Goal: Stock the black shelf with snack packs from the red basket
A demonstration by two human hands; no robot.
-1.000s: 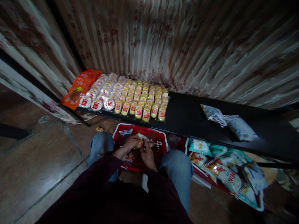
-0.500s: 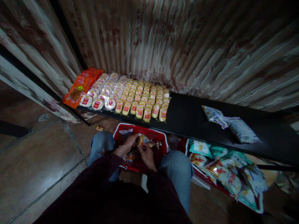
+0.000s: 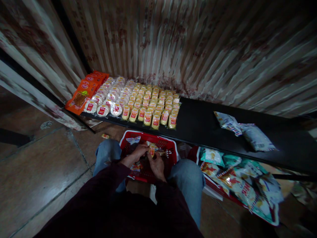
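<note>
Between my knees stands a red basket (image 3: 173, 145) with a white rim, and both hands are inside its opening. My right hand (image 3: 157, 165) is closed on a small wrapped cake (image 3: 152, 151), yellow with a red-orange label, held tilted up. Just to the left, my left hand (image 3: 139, 152) has its fingers drawn together, tips at the cake's left edge; whether they grip it is unclear. Under the hands lie several packets, partly hidden, among them a striped-edge packet (image 3: 133, 140). On the shelf ahead, matching wrapped cakes (image 3: 148, 118) stand in rows.
The black shelf (image 3: 193, 122) also carries round white wrapped cakes (image 3: 102, 110), orange bags (image 3: 80, 96) and two silvery bags (image 3: 256, 137). A second basket (image 3: 276, 215) full of snack bags is at right. One small packet (image 3: 105, 136) lies on the floor. A pleated curtain hangs behind.
The wrapped cake has turned so that its label faces up, and it has shifted slightly right and down in my right hand. My left hand has stayed beside it.
</note>
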